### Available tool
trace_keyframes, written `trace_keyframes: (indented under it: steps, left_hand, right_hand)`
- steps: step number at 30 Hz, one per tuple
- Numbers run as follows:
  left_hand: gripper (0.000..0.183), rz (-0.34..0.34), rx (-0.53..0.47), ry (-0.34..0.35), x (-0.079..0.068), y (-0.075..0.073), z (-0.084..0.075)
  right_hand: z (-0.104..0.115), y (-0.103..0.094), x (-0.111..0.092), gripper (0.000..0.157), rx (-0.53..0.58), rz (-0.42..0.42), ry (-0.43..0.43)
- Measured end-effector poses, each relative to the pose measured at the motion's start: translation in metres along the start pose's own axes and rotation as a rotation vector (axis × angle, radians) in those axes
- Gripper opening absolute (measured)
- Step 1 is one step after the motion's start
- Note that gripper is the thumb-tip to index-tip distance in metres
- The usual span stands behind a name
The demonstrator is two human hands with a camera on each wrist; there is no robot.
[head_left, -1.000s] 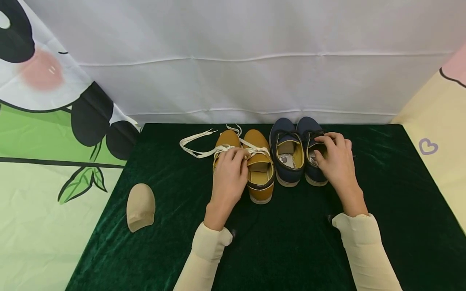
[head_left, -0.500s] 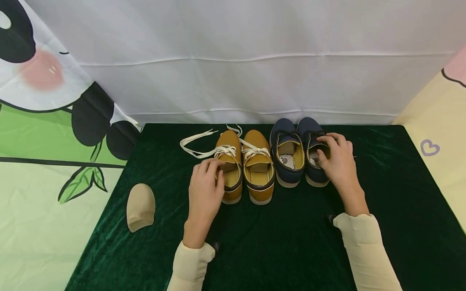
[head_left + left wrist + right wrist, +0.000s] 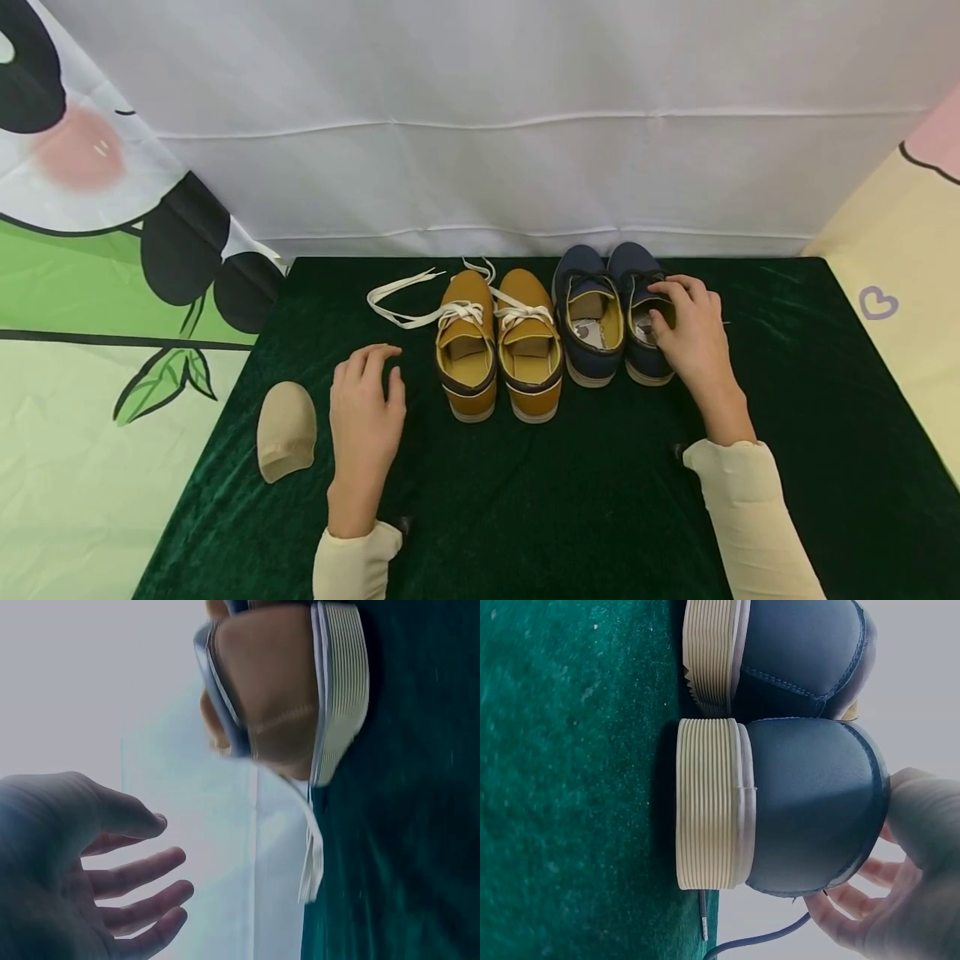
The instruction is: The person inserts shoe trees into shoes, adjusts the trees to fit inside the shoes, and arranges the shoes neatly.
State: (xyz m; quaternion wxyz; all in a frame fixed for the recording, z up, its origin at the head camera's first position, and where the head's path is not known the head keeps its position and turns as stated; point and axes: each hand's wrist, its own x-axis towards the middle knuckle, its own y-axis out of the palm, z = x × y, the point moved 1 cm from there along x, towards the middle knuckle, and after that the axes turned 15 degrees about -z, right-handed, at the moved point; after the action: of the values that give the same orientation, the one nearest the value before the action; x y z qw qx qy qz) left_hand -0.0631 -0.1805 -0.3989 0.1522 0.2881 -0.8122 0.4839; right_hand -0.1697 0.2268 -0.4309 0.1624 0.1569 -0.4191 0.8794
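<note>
My left hand [image 3: 366,408] hovers over the green cloth with its fingers loosely bent and holds nothing. It is between the beige shoe insert [image 3: 287,433] and the left tan shoe [image 3: 471,400]. Beside that shoe stands the right tan shoe [image 3: 534,402]; both have white laces. My right hand [image 3: 696,333] is at the right navy shoe [image 3: 647,362], thumb over the opening and fingers loosely bent along its right side. In the right wrist view, the fingers [image 3: 832,921] appear beyond the heel, partly hidden. The left navy shoe [image 3: 592,364] stands next to it.
A loose white lace [image 3: 401,292] trails left of the tan shoes. Dark green cloth [image 3: 525,517] covers the table. A white fabric backdrop [image 3: 450,183] hangs behind the shoes' toes, with printed panels at both sides.
My left hand has left the left tan shoe and moved left toward the beige insert, uncovering the shoe. My right hand has stayed at the right navy shoe.
</note>
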Motion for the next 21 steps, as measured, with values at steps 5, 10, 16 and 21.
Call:
trace_keyframes:
  steps: [5,10,16,21]
  left_hand:
    - [0.023,-0.009,0.041,-0.037,0.001,-0.010,0.015]
    - [0.024,-0.025,0.084,-0.070,-0.002,-0.018,0.026]
    - [0.027,-0.042,0.155,-0.122,-0.009,-0.025,0.039]
    - [0.034,-0.079,0.174,-0.167,-0.014,-0.031,0.053]
  right_hand:
    - [0.000,0.001,0.000,0.035,-0.003,0.005,0.004]
    - [-0.001,0.001,0.000,0.034,-0.001,0.003,0.002]
    - [0.000,0.000,-0.002,0.034,0.003,0.004,-0.002]
    - [0.000,0.001,-0.002,0.034,0.003,0.011,-0.004]
